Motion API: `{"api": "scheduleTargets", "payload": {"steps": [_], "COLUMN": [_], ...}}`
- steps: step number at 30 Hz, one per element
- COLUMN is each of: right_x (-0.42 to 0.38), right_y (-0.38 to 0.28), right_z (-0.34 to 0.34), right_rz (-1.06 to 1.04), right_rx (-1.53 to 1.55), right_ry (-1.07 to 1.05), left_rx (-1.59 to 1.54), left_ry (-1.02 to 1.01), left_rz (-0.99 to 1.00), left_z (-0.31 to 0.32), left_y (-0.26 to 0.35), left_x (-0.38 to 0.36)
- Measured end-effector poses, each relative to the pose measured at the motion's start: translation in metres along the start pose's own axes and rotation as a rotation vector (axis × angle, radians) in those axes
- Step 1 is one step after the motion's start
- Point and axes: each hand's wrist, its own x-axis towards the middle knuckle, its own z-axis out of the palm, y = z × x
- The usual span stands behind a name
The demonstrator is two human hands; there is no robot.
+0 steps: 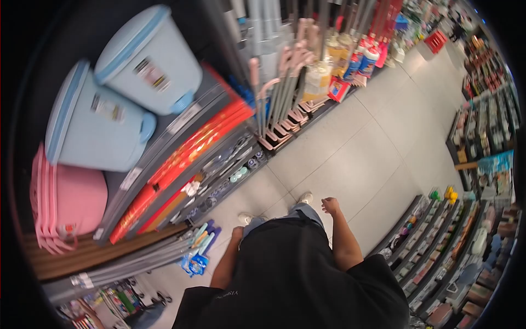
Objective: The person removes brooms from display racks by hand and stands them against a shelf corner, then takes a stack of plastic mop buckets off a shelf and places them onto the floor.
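A pale tiled floor (372, 131) runs up the aisle, with a dark shelf unit (156, 143) along the person's left and stepped display racks (455, 247) crowded with small goods along the right. The person's black shirt (290, 279) fills the lower middle. On the upper shelf level a lower blue bin (98, 131) and an upper blue bin (156, 63), both lidded and labelled, sit side by side, tilted by the wide lens. Nested pink containers (79, 192) are just beside the lower one. Beyond the bins, a row of long-handled tools (282, 98) with pink ends stands at the shelf's foot, and flat red packs (189, 153) lie on the level under the bins.

The right hand (330, 206) hangs over the floor beside the person's thigh, its fingers loosely bent and slightly apart, in open air. The left hand (237, 234) is at the other thigh, near slim purple-and-teal items (206, 239) projecting from the shelf end; it is small and blurred here, so I cannot tell how its fingers stand. A blue packet (194, 265) hangs just below those items. Smallest are two white shoes (306, 197) ahead of the shirt, and a yellow object (451, 194) atop the right racks.
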Motion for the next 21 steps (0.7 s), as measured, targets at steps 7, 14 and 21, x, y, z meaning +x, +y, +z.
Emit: {"api": "scheduleTargets", "payload": {"steps": [7,14,21], "right_x": [0.021,0.007,0.003], "right_y": [0.092,0.162,0.194], "right_z": [-0.092,-0.159,-0.154], "right_rz": [0.109,0.222,0.316], "right_rx": [0.089,0.303,0.582], "right_ry": [0.028,0.165,0.245], "left_rx": [-0.157,0.015,-0.111], "left_ry": [-0.082,-0.027,-0.109], "left_rz": [-0.417,-0.197,-0.064], "left_z": [-0.058,-0.093,-0.094], "left_y": [0.107,0.220,0.347], "left_x": [0.082,0.202,0.305]}}
